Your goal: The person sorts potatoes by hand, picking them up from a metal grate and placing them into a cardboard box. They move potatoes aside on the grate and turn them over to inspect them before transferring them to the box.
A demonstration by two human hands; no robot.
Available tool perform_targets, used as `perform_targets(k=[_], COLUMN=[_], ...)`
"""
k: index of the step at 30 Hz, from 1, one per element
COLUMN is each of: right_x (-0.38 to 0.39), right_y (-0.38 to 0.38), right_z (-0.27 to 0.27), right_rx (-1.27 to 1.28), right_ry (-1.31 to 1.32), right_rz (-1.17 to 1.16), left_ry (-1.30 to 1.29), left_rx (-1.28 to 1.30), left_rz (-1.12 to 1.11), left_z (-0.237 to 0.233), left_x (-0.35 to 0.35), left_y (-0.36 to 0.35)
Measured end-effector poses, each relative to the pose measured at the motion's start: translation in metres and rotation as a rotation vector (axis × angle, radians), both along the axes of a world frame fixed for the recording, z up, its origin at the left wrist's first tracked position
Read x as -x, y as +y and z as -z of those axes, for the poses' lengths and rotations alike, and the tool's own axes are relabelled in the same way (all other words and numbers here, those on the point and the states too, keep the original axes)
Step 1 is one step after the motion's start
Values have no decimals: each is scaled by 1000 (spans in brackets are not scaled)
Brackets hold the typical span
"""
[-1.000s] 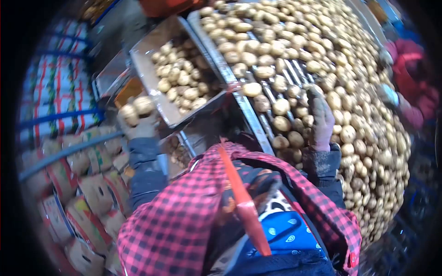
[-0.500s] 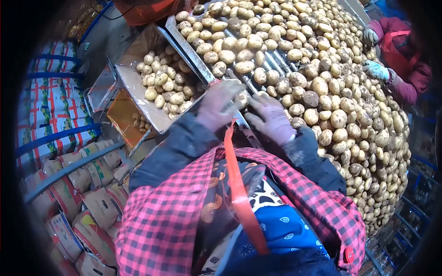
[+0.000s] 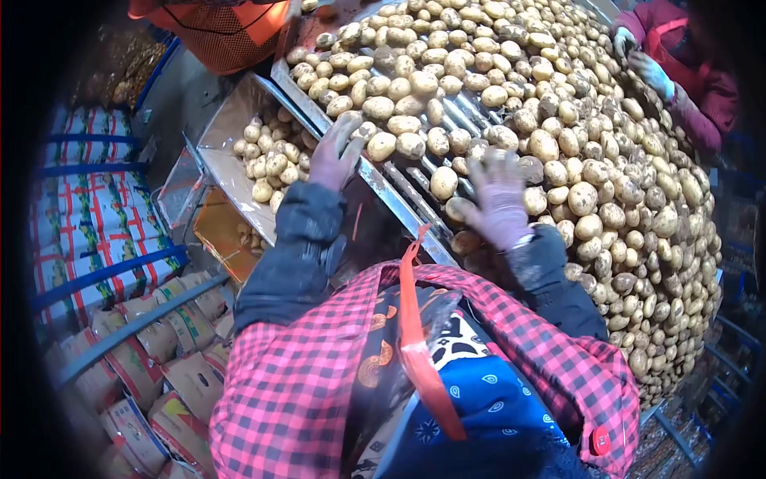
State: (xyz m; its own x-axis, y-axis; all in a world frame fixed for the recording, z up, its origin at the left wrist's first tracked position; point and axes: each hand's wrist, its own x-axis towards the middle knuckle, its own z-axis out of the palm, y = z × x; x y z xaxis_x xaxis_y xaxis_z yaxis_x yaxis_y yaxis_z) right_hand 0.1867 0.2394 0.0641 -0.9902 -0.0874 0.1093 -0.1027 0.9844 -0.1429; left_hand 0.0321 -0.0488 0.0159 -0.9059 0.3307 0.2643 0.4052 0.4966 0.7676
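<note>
Many potatoes [image 3: 586, 199], some with dark soil on them, cover a sorting table with metal rollers [image 3: 471, 112]. My left hand [image 3: 335, 156], in a dirty mauve glove, is at the table's metal edge rail [image 3: 391, 195]. Its fingers are stretched out, with the tips beside the nearest potatoes and nothing held. My right hand [image 3: 500, 199], in a similar glove, lies spread among the potatoes on the roller side. It grips none of them. Between the two hands, a single potato [image 3: 444, 183] rests on the bars.
Left of the rail stands an open carton [image 3: 227, 160] with potatoes inside. An orange mesh basket [image 3: 219, 36] is at the top. Printed boxes [image 3: 104, 207] and brown cartons [image 3: 191, 375] fill the left side. Across the table, a co-worker's gloved hand [image 3: 653, 73] is over the potatoes.
My hands have moved apart: the left one outward along the rail, the right one onto the potatoes. The co-worker's hands have come closer together. The view has shifted slightly.
</note>
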Motion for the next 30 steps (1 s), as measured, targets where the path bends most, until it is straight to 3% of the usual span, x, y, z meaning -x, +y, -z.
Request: perform_targets(k=[2, 4, 6, 7, 8, 10, 11, 12, 14, 18, 22, 24, 26, 28, 29, 30], right_x=[-3, -1, 4, 2, 3, 11, 19, 31, 53, 86, 103, 102, 85, 64, 53, 48], right_y=[-29, -47, -49, -48, -47, -35, -27, -18, -17, -30, -14, -11, -16, -28, -29, -27], right_z=[11, 4, -4, -13, -31, -33, -27, -20, 15, 35, 10, 19, -7, -57, -56, -65], right_rx=[220, 360, 579, 627, 676, 424, 261, 96, -183, -215, -174, -178, -19, 161, 355, 336], right_ry=[-198, -171, -195, -310, -422, -53, -78, -100, -297, -389, -447, -369, -333, -476, -379, -487], right_rz=[-179, -299, -443, -356, -266, -198, -166, -130, -84, -146, -331, -282, -163, -265, -361, -350], left_ry=[15, -168, -81, 4, -105, -310, -628, -632, -992, -1222, -1498, -1651, -1631, -1648, -1682, -1583], left_rx=[61, -238, -127, -29, -134, -343, -481, -604, -665, -643, -1087, -1270, -1303, -1380, -1416, -1253], left_rz=[-12, -34, 39, 97, 102, 109, 16, 24, 113, 197, 262, 322, 246, 226, 251, 257], left_z=[-1, -15, -27, -31, -31, -34, -39, -14, -11, -31, -26, -25, -28, -30, -33, -32], left_x=[-15, -36, -51, -56, -66, -85, -95, -100, -96, -88, -96, -99, -102, -104, -104, -105], left_y=[-6, 12, 21, 25, 30, 44, 50, 55, 51, 57, 48, 41, 38, 41, 43, 43])
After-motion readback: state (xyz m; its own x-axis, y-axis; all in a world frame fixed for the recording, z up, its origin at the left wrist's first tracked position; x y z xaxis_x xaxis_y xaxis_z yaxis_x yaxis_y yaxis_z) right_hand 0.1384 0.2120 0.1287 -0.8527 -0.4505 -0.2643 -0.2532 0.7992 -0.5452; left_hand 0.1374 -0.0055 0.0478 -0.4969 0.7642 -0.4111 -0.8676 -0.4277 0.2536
